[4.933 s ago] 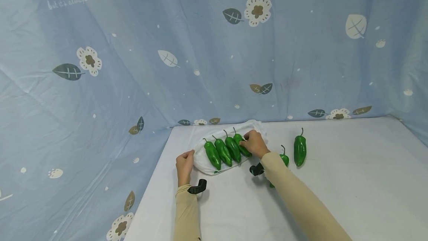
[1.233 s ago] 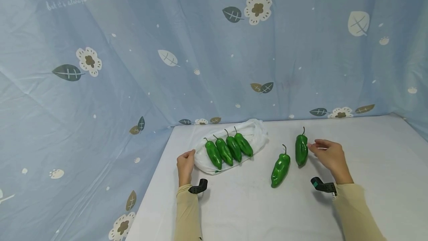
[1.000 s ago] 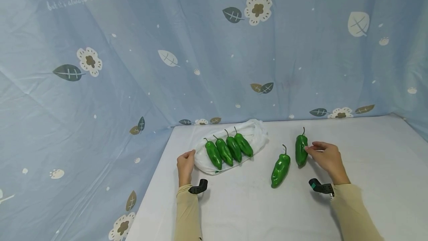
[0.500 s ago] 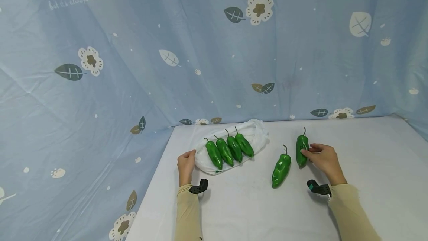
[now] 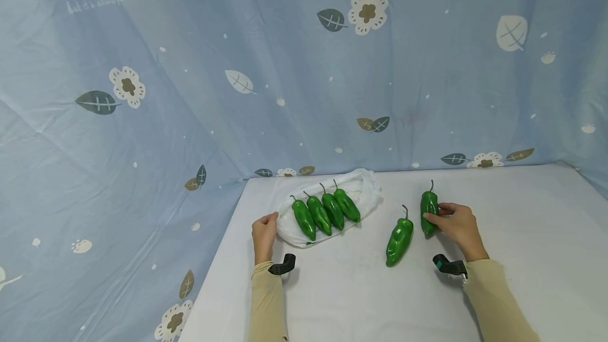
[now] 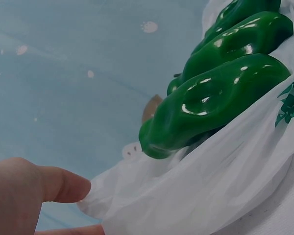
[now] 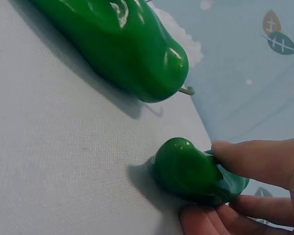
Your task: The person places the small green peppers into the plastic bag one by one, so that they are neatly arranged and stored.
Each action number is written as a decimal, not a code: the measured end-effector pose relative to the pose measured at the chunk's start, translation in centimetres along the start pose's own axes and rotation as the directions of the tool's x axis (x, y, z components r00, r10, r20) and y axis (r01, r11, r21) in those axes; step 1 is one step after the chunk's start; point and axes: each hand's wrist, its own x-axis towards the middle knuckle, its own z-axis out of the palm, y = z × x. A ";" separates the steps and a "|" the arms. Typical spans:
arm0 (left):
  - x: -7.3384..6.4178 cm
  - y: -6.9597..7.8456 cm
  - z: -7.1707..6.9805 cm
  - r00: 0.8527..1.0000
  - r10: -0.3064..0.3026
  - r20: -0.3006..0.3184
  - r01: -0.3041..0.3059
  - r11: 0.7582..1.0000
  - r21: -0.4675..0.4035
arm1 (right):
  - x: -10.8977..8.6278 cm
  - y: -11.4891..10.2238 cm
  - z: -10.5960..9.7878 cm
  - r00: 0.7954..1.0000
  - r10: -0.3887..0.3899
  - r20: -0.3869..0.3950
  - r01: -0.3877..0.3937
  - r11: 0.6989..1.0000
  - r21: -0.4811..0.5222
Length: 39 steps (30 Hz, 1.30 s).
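My left hand [image 5: 263, 236] pinches the left edge of a white plastic bag [image 5: 368, 190], which lies spread at the back left of the table. In the left wrist view, thumb and finger meet on the thin bag film [image 6: 186, 196]. Several glossy green peppers [image 5: 303, 219] lie side by side on the bag, stems pointing away. At the right, my right hand [image 5: 459, 228] grips another green pepper [image 5: 428, 203], thumb on top and fingers beneath its far side in the right wrist view. Left of it a second loose green pepper [image 5: 400, 241] lies untouched.
A white cloth covers the table [image 5: 342, 294]. Behind and to the left hangs a blue patterned curtain [image 5: 285, 41], meeting the table's back edge. Black wrist cameras [image 5: 282, 265] sit on both forearms.
My right hand left the rightmost pepper on the bag, went to the far right pepper and closed its thumb and fingers round it. The left hand has stayed at the bag's edge.
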 end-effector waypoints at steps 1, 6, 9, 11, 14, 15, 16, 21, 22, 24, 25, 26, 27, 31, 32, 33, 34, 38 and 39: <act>0.0 0.0 0.0 1.000 0.001 -0.001 -0.001 1.000 0.001 | 0.0 0.0 0.0 1.000 -0.003 -0.003 0.003 1.000 -0.001; 0.1 -0.1 0.1 1.000 0.009 -0.004 -0.009 1.000 0.002 | 0.0 -0.1 0.1 1.000 -0.007 -0.013 0.007 1.000 -0.011; 0.0 -0.1 0.1 1.000 0.010 -0.008 -0.010 1.000 0.003 | 0.0 -0.2 0.1 1.000 0.007 -0.015 -0.007 1.000 -0.020; 0.0 -0.1 0.1 1.000 0.009 -0.009 -0.009 1.000 0.003 | 0.0 -0.3 0.1 1.000 0.015 -0.014 -0.015 1.000 -0.021; 0.0 0.0 0.0 1.000 0.005 -0.007 -0.005 1.000 -0.001 | -0.1 -0.3 0.1 1.000 0.015 -0.016 -0.015 1.000 -0.025; 0.1 0.0 0.0 1.000 0.002 -0.006 -0.002 1.000 -0.003 | -0.1 -0.3 0.1 1.000 0.015 -0.017 -0.015 1.000 -0.025; 0.1 0.0 0.0 1.000 0.002 -0.005 -0.002 1.000 -0.005 | -0.1 -0.4 0.1 1.000 0.012 -0.017 -0.013 1.000 -0.026; 0.0 0.0 0.0 1.000 0.002 -0.003 -0.002 1.000 -0.005 | -0.2 -0.5 -0.1 1.000 0.000 -0.019 -0.001 0.999 -0.032; 0.0 0.0 0.0 1.000 0.005 -0.002 -0.005 1.000 -0.004 | -0.2 -0.6 -0.2 1.000 -0.005 -0.020 0.004 0.999 -0.035; 0.0 0.0 0.0 1.000 0.003 -0.005 -0.003 1.000 0.001 | -0.1 -0.7 -0.3 1.000 -0.013 -0.020 0.012 0.999 -0.035; 0.0 0.0 0.0 1.000 0.003 -0.005 -0.003 1.000 0.002 | -0.1 -0.7 -0.4 1.000 -0.019 -0.019 0.018 0.999 -0.036; 0.0 0.0 0.0 1.000 0.003 -0.006 -0.003 1.000 0.003 | -0.1 -0.7 -0.5 1.000 -0.025 -0.018 0.024 0.999 -0.036; 0.0 0.0 0.0 1.000 0.002 -0.008 -0.002 1.000 0.004 | -0.1 -0.8 -0.5 0.999 -0.030 -0.017 0.029 0.999 -0.037; 0.0 0.1 0.0 1.000 -0.002 -0.010 0.002 1.000 0.003 | -0.1 -0.9 -0.7 0.999 -0.046 -0.017 0.046 0.998 -0.037; 0.1 0.1 0.0 1.000 -0.003 -0.010 0.003 1.000 0.002 | -0.1 -1.0 -0.8 0.999 -0.046 -0.017 0.045 0.998 -0.036; 0.1 0.1 0.0 1.000 -0.006 -0.009 0.006 1.000 0.001 | -0.2 -1.1 -0.8 0.999 -0.043 -0.018 0.043 0.999 -0.034; 0.1 0.1 0.1 1.000 -0.007 -0.008 0.007 1.000 0.000 | -0.2 -1.1 -0.8 0.999 -0.041 -0.016 0.040 0.999 -0.030; 0.1 0.0 0.1 1.000 -0.011 -0.003 0.011 1.000 -0.007 | -0.2 -1.5 -1.0 1.000 -0.022 -0.003 0.022 1.000 -0.002; 0.1 0.0 0.0 1.000 -0.011 -0.003 0.011 1.000 -0.008 | -0.2 -1.7 -1.0 1.000 -0.017 0.001 0.017 1.000 0.009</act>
